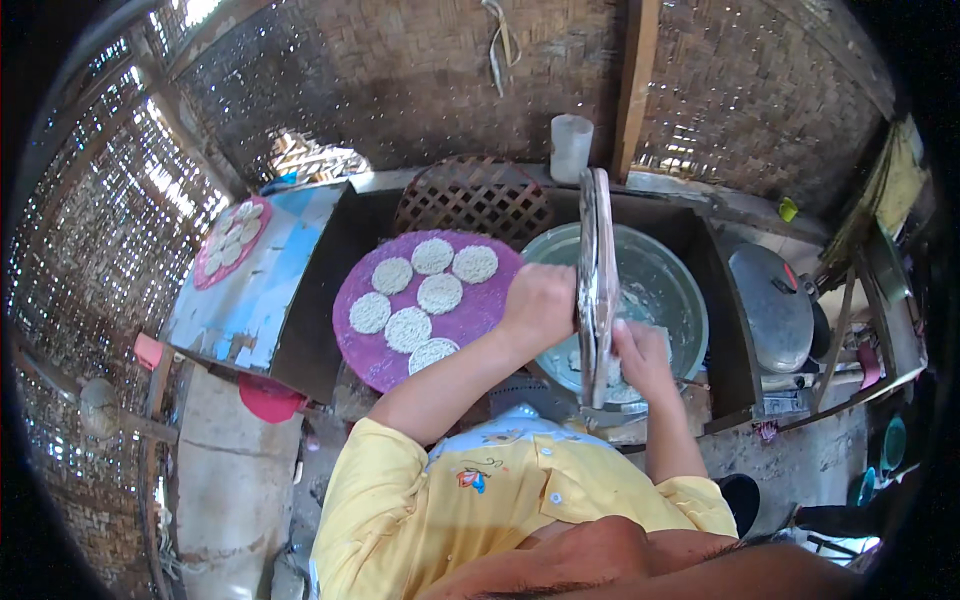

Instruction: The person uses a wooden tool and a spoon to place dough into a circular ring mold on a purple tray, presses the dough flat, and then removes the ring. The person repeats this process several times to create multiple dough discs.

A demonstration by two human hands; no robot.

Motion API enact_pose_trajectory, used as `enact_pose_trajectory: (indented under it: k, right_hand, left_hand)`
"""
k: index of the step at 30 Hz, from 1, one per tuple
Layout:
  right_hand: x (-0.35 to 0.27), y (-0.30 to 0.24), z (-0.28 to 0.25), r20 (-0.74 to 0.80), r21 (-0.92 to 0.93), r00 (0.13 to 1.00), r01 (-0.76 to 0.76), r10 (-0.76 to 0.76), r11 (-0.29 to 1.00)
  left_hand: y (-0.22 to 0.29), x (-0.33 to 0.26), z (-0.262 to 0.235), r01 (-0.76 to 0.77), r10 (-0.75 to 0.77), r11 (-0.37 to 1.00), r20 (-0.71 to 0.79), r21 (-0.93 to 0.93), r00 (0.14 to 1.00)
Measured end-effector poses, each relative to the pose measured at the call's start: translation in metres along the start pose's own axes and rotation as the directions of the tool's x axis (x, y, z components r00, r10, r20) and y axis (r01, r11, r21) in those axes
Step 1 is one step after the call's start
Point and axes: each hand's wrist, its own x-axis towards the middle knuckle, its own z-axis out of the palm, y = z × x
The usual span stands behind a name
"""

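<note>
A long, silvery, two-layered tool [597, 240] stands edge-on in front of me, over a large green basin [527, 243]. My left hand [543, 303] is closed against its left side, the fingertips hidden. On the other side my right hand [648, 362] is closed at its lower part, with the thumb against it. White, doughy matter [640, 300] lies in the basin. Left of the basin is a round purple tray [365, 290] carrying several white, stringy discs [439, 294]; my left forearm passes over its edge.
A blue-and-white surface [260, 270] at left bears a pink tray [262, 222] of more discs. Behind are a lattice basket [475, 200] and a whitish container [571, 148]. A lidded grey pot [770, 308] stands right. Woven walls [400, 80] enclose the place.
</note>
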Motion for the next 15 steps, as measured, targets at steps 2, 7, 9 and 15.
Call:
enact_pose_trajectory:
  k: [2, 7, 9, 15]
  right_hand:
    - [0.027, -0.022, -0.016, -0.220, -0.073, 0.963, 0.146, -0.158, 0.987]
    - [0.037, -0.074, -0.026, -0.252, -0.430, 0.832, 0.361, -0.494, 0.828]
    - [0.024, -0.074, -0.025, -0.099, -0.365, 0.802, 0.522, -0.589, 0.771]
    - [0.017, -0.059, -0.057, 0.070, -0.025, 0.976, 0.209, -0.207, 0.978]
  left_hand:
    - [0.003, -0.002, 0.006, -0.075, 0.074, 0.992, 0.012, 0.100, 0.997]
    - [0.008, -0.004, 0.010, -0.152, 0.138, 0.987, 0.202, 0.055, 0.970]
    - [0.003, -0.004, 0.006, -0.103, 0.086, 0.994, 0.385, 0.024, 0.919]
    - [-0.009, -0.016, -0.004, -0.180, 0.130, 0.979, 0.378, 0.100, 0.917]
